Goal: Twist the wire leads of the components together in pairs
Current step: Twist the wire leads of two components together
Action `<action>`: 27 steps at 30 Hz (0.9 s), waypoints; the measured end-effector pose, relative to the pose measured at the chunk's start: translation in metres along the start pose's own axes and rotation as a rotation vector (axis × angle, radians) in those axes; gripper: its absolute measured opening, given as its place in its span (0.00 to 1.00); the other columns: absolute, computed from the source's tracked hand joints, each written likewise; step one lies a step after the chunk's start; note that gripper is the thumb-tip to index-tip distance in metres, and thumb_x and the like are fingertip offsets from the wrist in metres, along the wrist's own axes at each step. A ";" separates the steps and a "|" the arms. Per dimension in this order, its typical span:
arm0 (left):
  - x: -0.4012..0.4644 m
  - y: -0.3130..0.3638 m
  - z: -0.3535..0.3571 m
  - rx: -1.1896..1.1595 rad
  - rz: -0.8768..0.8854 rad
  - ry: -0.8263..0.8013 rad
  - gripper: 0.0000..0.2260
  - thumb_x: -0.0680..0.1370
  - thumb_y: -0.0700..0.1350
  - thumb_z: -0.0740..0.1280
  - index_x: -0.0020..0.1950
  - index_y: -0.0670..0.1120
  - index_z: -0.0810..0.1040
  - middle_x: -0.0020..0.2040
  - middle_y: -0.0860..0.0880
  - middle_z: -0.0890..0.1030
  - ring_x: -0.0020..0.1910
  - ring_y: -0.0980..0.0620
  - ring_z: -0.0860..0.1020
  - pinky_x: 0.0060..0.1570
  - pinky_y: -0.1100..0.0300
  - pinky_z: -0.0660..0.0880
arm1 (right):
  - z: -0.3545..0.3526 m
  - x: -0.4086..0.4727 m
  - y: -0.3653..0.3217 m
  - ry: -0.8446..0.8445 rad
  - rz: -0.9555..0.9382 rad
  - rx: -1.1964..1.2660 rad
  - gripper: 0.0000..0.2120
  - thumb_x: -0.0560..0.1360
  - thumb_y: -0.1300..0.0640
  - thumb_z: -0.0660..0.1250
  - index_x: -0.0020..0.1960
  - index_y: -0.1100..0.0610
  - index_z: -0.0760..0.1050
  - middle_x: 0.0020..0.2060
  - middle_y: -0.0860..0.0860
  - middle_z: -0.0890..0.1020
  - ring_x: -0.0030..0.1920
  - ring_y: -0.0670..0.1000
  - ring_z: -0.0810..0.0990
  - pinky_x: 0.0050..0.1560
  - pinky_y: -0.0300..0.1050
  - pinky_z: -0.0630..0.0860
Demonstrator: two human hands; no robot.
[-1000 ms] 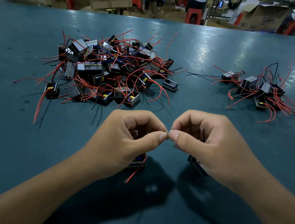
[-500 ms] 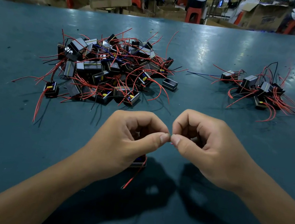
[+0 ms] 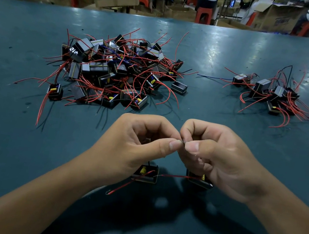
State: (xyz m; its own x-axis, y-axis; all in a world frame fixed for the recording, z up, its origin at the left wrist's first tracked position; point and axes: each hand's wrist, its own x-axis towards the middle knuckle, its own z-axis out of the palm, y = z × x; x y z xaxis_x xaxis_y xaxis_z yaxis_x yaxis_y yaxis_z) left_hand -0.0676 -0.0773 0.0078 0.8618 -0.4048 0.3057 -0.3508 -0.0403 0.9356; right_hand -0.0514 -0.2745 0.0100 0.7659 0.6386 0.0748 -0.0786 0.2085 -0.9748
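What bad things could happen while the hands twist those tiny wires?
The bare wire tips pinched between the left hand and right hand are thin, so they might slip free or snap. The two parts dangling below could tug the twist loose. The loose red lead may snag.

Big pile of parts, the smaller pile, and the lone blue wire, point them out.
Big pile (image 3: 114, 73), head view, its middle.
Smaller pile (image 3: 271, 95), head view, its middle.
Blue wire (image 3: 211, 77), head view, mid-length.
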 end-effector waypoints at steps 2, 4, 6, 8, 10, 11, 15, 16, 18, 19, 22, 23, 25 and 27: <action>0.000 0.000 0.000 -0.016 -0.007 0.000 0.02 0.75 0.45 0.73 0.42 0.51 0.83 0.33 0.55 0.76 0.33 0.57 0.70 0.34 0.66 0.67 | 0.000 0.001 0.001 -0.012 0.018 0.044 0.02 0.68 0.57 0.67 0.37 0.53 0.75 0.28 0.47 0.69 0.27 0.45 0.62 0.27 0.38 0.53; -0.001 -0.001 0.000 -0.024 -0.004 -0.001 0.04 0.75 0.42 0.71 0.41 0.49 0.83 0.33 0.55 0.76 0.33 0.57 0.70 0.35 0.67 0.67 | -0.001 0.001 0.003 -0.027 0.030 0.073 0.02 0.68 0.57 0.67 0.37 0.53 0.75 0.28 0.49 0.68 0.28 0.46 0.61 0.27 0.39 0.51; -0.001 -0.001 0.000 -0.025 -0.007 -0.007 0.03 0.75 0.42 0.72 0.41 0.48 0.83 0.33 0.56 0.76 0.33 0.58 0.70 0.34 0.67 0.67 | -0.002 0.002 0.003 -0.034 0.035 0.073 0.02 0.68 0.58 0.67 0.38 0.53 0.75 0.29 0.49 0.68 0.28 0.46 0.61 0.27 0.40 0.51; -0.001 -0.002 -0.001 -0.011 -0.013 -0.015 0.03 0.75 0.46 0.73 0.43 0.47 0.83 0.33 0.55 0.76 0.33 0.57 0.69 0.33 0.66 0.66 | -0.003 0.001 0.002 -0.035 0.027 0.041 0.02 0.68 0.58 0.67 0.38 0.53 0.74 0.28 0.48 0.69 0.27 0.46 0.62 0.27 0.38 0.53; -0.002 -0.001 -0.002 0.010 -0.007 -0.023 0.04 0.75 0.48 0.71 0.43 0.49 0.83 0.33 0.54 0.76 0.33 0.57 0.69 0.33 0.66 0.66 | -0.004 -0.001 -0.001 -0.028 0.008 -0.042 0.02 0.69 0.57 0.68 0.38 0.53 0.75 0.28 0.47 0.69 0.27 0.45 0.63 0.27 0.37 0.56; -0.002 -0.001 -0.002 0.030 -0.001 -0.025 0.04 0.75 0.48 0.72 0.43 0.49 0.83 0.33 0.52 0.76 0.32 0.56 0.69 0.33 0.65 0.66 | -0.004 -0.002 -0.004 -0.019 -0.002 -0.118 0.03 0.69 0.58 0.68 0.38 0.52 0.75 0.28 0.47 0.69 0.27 0.45 0.63 0.27 0.36 0.58; -0.002 0.001 -0.003 0.135 0.030 -0.034 0.03 0.77 0.45 0.71 0.44 0.47 0.82 0.33 0.42 0.75 0.31 0.49 0.69 0.31 0.57 0.65 | -0.005 -0.006 -0.016 -0.016 -0.038 -0.396 0.06 0.73 0.60 0.68 0.40 0.51 0.75 0.29 0.43 0.72 0.29 0.43 0.65 0.29 0.34 0.63; -0.002 0.001 -0.003 0.141 0.035 -0.032 0.03 0.77 0.45 0.71 0.44 0.47 0.82 0.33 0.42 0.75 0.31 0.49 0.68 0.31 0.56 0.64 | -0.005 -0.007 -0.018 -0.019 -0.044 -0.411 0.06 0.74 0.60 0.68 0.40 0.51 0.75 0.29 0.43 0.73 0.29 0.42 0.67 0.30 0.33 0.65; -0.002 0.002 -0.003 0.134 0.034 -0.026 0.03 0.77 0.45 0.71 0.44 0.46 0.81 0.32 0.43 0.74 0.31 0.52 0.68 0.31 0.59 0.65 | -0.006 -0.008 -0.020 -0.015 -0.046 -0.400 0.05 0.74 0.61 0.68 0.41 0.52 0.75 0.30 0.42 0.73 0.29 0.42 0.68 0.30 0.32 0.66; -0.003 0.002 -0.003 0.124 0.030 -0.027 0.04 0.76 0.45 0.70 0.44 0.46 0.82 0.32 0.43 0.74 0.31 0.53 0.68 0.31 0.60 0.65 | -0.006 -0.008 -0.020 -0.013 -0.040 -0.399 0.05 0.74 0.60 0.67 0.41 0.52 0.76 0.30 0.43 0.73 0.29 0.43 0.67 0.29 0.33 0.66; -0.003 0.002 -0.002 0.096 0.027 -0.036 0.05 0.76 0.46 0.71 0.44 0.45 0.82 0.32 0.41 0.74 0.31 0.51 0.68 0.31 0.59 0.64 | -0.006 -0.007 -0.019 -0.023 -0.023 -0.403 0.06 0.73 0.60 0.67 0.41 0.50 0.77 0.29 0.44 0.71 0.28 0.45 0.65 0.28 0.36 0.62; -0.003 0.002 -0.002 0.096 0.030 -0.041 0.05 0.76 0.46 0.71 0.44 0.45 0.82 0.32 0.40 0.74 0.31 0.50 0.68 0.31 0.58 0.64 | -0.007 -0.007 -0.018 -0.028 -0.022 -0.401 0.06 0.73 0.61 0.66 0.41 0.50 0.77 0.29 0.44 0.71 0.29 0.45 0.64 0.28 0.37 0.62; -0.003 0.003 -0.002 0.099 0.037 -0.042 0.05 0.76 0.45 0.71 0.44 0.45 0.82 0.33 0.40 0.74 0.31 0.49 0.67 0.31 0.56 0.64 | -0.006 -0.007 -0.018 -0.030 -0.029 -0.403 0.07 0.72 0.62 0.66 0.41 0.51 0.76 0.29 0.44 0.71 0.29 0.44 0.64 0.29 0.36 0.62; -0.003 0.003 -0.002 0.105 0.047 -0.033 0.06 0.76 0.47 0.71 0.43 0.45 0.82 0.33 0.39 0.74 0.30 0.46 0.67 0.31 0.54 0.64 | -0.005 -0.006 -0.017 -0.011 -0.045 -0.421 0.06 0.71 0.62 0.67 0.40 0.51 0.76 0.28 0.44 0.70 0.29 0.44 0.64 0.29 0.35 0.63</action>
State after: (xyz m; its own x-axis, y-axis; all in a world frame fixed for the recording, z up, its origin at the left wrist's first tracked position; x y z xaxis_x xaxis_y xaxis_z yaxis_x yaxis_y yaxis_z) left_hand -0.0704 -0.0741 0.0096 0.8316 -0.4381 0.3412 -0.4284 -0.1153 0.8962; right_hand -0.0519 -0.2855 0.0250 0.7558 0.6438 0.1195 0.2241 -0.0828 -0.9710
